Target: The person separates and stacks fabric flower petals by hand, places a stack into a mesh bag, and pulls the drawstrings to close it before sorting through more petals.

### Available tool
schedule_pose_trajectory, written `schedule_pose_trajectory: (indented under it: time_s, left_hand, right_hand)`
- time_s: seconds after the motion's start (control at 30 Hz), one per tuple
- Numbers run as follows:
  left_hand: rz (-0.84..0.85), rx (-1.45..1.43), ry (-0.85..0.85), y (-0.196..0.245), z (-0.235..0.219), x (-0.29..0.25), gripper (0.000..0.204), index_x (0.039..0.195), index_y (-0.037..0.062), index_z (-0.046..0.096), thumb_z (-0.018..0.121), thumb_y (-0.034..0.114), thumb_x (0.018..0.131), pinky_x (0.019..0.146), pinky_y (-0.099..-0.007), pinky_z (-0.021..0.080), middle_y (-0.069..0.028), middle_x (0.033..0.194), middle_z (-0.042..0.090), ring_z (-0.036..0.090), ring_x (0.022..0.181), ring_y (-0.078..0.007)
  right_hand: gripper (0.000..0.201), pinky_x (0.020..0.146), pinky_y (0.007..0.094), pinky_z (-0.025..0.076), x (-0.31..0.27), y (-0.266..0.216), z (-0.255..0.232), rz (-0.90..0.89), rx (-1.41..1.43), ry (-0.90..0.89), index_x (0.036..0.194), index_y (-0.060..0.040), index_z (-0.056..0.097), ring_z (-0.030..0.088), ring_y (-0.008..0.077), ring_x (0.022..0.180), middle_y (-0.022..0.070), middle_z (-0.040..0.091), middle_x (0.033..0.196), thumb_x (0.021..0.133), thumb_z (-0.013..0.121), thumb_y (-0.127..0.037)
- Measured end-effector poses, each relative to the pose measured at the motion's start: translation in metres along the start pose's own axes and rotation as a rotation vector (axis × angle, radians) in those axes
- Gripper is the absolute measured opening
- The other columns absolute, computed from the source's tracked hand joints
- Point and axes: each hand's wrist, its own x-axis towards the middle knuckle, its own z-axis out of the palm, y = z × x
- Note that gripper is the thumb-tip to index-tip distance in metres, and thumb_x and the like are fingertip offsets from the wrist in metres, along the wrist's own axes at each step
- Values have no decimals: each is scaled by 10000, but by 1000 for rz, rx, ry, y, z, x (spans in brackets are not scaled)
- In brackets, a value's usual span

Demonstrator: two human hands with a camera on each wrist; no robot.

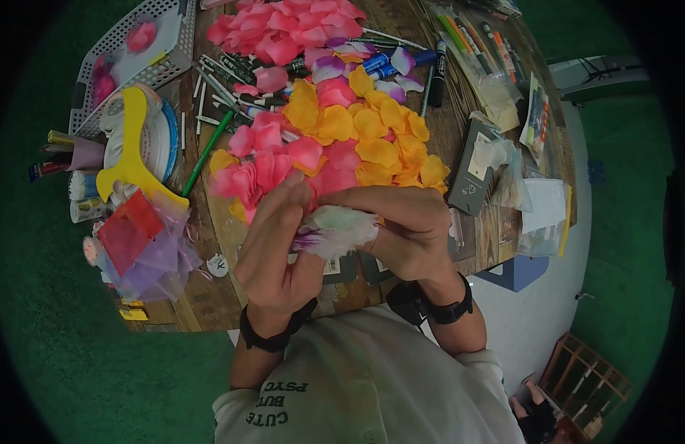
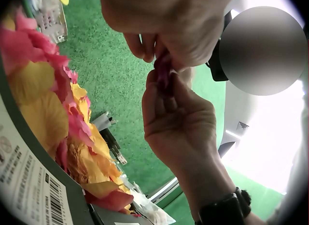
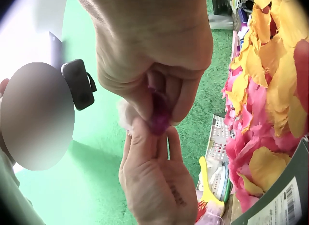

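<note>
A bunched white and purple petal bundle is held between both hands above the table's near edge. My left hand pinches it from one side and my right hand from the other. In the left wrist view, purple material shows where the fingertips of the left hand and right hand meet. From the right wrist, the purple part lies between the curled fingers of the right hand, with the left hand below. Parts of the bundle are hidden by fingers.
Beyond the hands lie yellow petals and pink petals, with markers among them. At the left stand a white basket, a yellow curved piece and purple mesh bags. A dark box and plastic packets are at right.
</note>
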Motion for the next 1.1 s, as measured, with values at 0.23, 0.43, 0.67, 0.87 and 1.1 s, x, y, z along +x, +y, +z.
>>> schedule_pose_trajectory:
  time_s: [0.23, 0.43, 0.67, 0.87, 1.1]
  left_hand:
    - [137, 49, 31, 1, -7, -4, 376, 1113, -10, 572, 635, -47, 745, 812, -485, 511, -279, 1145, 560, 585, 993, -461]
    - [92, -80, 21, 10, -9, -4, 219, 943, -62, 631, 673, -46, 729, 797, -460, 528, -288, 1171, 540, 600, 976, -441]
    - [-297, -243, 14, 18, -14, 4, 207, 913, -97, 643, 704, -5, 737, 814, -342, 503, -291, 1042, 608, 639, 946, -284]
    - [-311, -196, -74, 17, -21, 8, 216, 921, -84, 658, 713, 12, 736, 799, -315, 501, -277, 1057, 610, 642, 920, -254]
    - [-201, -98, -168, 20, -24, 13, 205, 922, -61, 670, 714, 1, 731, 797, -310, 510, -253, 1078, 610, 652, 903, -261]
  right_hand:
    - [357, 625, 239, 494, -4, -15, 2, 98, -23, 49, 1022, 4, 644, 665, 162, 731, 119, 674, 849, 666, 642, 36]
    - [361, 597, 209, 469, -8, -14, 1, 133, 112, 33, 1038, 21, 634, 610, 87, 685, 93, 672, 835, 679, 643, 56]
    - [362, 689, 219, 488, -14, -14, 5, 302, 329, 39, 1108, 52, 592, 610, 94, 820, 93, 664, 955, 748, 612, 90]
    - [402, 798, 257, 500, -15, -16, 9, 463, 545, 84, 1191, 58, 532, 593, 128, 935, 101, 629, 1050, 794, 585, 92]
    - [328, 744, 239, 497, -13, -22, 1, 412, 322, 45, 1100, 46, 603, 606, 106, 852, 93, 664, 943, 774, 593, 81]
